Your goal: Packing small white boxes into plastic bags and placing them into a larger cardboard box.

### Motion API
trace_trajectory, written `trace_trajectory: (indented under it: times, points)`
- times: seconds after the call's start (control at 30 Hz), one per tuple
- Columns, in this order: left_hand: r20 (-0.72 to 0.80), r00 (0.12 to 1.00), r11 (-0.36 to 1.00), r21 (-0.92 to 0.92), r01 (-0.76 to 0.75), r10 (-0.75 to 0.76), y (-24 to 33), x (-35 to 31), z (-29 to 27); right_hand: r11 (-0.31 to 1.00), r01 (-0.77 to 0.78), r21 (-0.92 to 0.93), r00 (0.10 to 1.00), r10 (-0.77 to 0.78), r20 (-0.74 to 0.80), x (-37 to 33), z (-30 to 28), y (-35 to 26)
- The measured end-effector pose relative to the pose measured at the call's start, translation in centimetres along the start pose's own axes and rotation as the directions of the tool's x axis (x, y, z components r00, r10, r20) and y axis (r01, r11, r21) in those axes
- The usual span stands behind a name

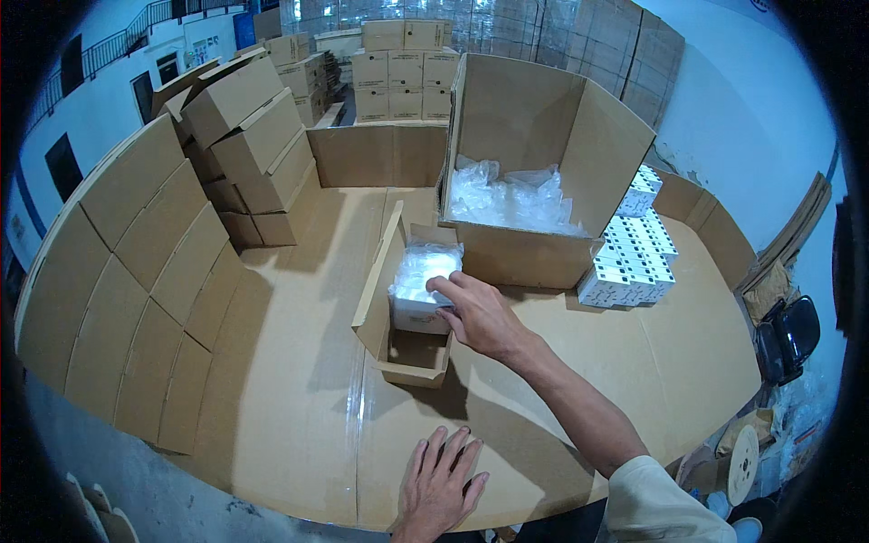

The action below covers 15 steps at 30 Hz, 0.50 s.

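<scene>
The right hand (480, 317) reaches forward over the cardboard-covered tabletop (299, 362) with the forearm stretched out from the lower right and the wrist nearly straight. Its fingers (445, 288) are loosely curled over the near top edge of a small white box wrapped in clear plastic film (421, 288), touching it rather than clamping it; the thumb is hidden under the palm, so a full pinch cannot be confirmed. The wrapped box sits inside a small open carton (398, 317), at the end farthest from the person, with the carton's empty floor just below the fingers.

The box looks light and stiff, judging by its size and square edges, but the film looks slick and loose, so a grip on the wrap alone could slide. Taking it across the two short sides, fingers on one and thumb on the other, seems the surest hold.

The left hand (439, 489) lies flat on the tabletop, well below the right fingers, palm down and fingers spread, holding nothing.

Beyond the fingers stands a large open carton with plastic bags (516, 195); to their right, a stack of small white boxes (634, 258).
</scene>
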State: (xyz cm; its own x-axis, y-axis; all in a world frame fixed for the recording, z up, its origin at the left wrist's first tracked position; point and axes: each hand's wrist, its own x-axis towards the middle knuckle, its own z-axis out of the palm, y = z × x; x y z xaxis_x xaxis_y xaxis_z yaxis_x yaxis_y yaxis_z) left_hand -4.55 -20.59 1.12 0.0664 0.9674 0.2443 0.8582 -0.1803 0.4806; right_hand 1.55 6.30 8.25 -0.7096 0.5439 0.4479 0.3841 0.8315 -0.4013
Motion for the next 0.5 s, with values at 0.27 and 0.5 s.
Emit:
trace_trajectory:
  times: [0.27,0.5]
  points:
    - [-0.001,1.000,1.000,-0.007,-0.001,0.001,0.05,0.14,-0.06,0.955,0.065,-0.289,0.994,-0.035,0.106,0.75,-0.54,-0.55]
    - [0.014,1.000,0.999,0.032,-0.001,0.001,0.33,0.40,-0.21,0.965,0.018,-0.261,0.999,-0.005,0.049,0.22,-0.35,-0.63]
